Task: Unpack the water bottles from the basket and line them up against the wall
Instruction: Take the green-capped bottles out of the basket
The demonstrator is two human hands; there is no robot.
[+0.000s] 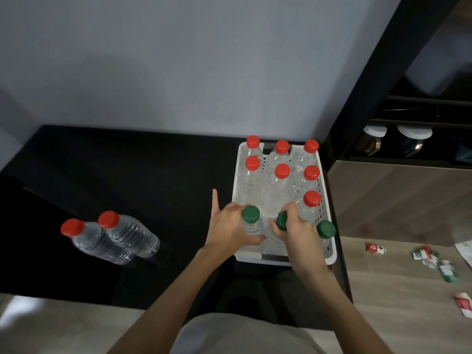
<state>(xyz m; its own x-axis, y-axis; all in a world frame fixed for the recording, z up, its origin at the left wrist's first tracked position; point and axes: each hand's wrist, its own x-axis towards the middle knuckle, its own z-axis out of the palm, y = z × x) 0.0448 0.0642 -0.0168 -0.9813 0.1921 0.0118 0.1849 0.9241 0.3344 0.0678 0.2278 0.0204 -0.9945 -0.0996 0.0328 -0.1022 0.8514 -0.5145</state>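
Note:
A white perforated basket [327, 192] stands on a black counter [127, 169] near the wall [178, 60]. Several clear water bottles stand upright in it, most with red caps [282, 171], three at the front with green caps. My left hand [229, 227] grips the neck of the front-left green-capped bottle [251, 214], its index finger sticking out. My right hand [293, 227] grips the middle green-capped bottle [282, 220]. A third green-capped bottle [326, 229] stands at the front right corner. Two red-capped bottles [115, 236] stand together on the counter to the left, away from the wall.
A dark cabinet frame [370, 85] rises right of the basket, with jars [413, 139] on a shelf. Torn red and green labels [431, 259] lie on the wooden surface at the right.

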